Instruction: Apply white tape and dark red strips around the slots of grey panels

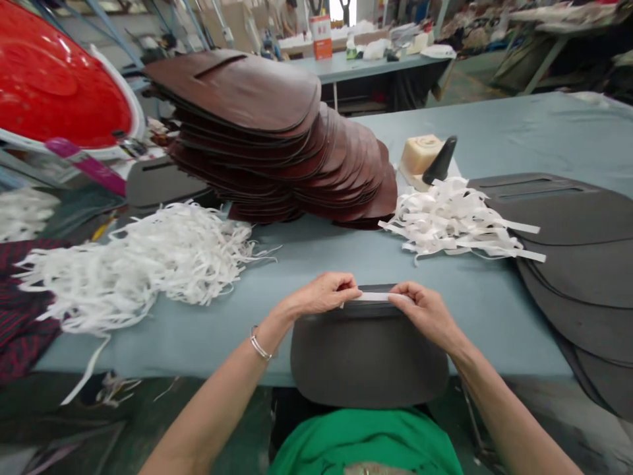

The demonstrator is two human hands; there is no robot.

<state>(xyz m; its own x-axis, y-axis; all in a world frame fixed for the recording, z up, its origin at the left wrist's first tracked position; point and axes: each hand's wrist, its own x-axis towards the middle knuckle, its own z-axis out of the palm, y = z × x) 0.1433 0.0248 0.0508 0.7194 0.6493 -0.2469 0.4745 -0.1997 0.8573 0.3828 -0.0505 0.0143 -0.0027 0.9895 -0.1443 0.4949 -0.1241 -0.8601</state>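
A dark grey rounded leather panel lies at the near table edge, hanging over it toward me. Along its far edge runs a white strip. My left hand pinches the strip's left end with fingers closed. At the strip's right end, my right hand presses down with curled fingers. Both hands rest on the panel's top edge.
A tall leaning stack of brown leather panels stands behind. Heaps of white strips lie at the left and at the right. Several dark grey panels are stacked on the right. A cream block with a black cone sits beyond, on the grey-blue table.
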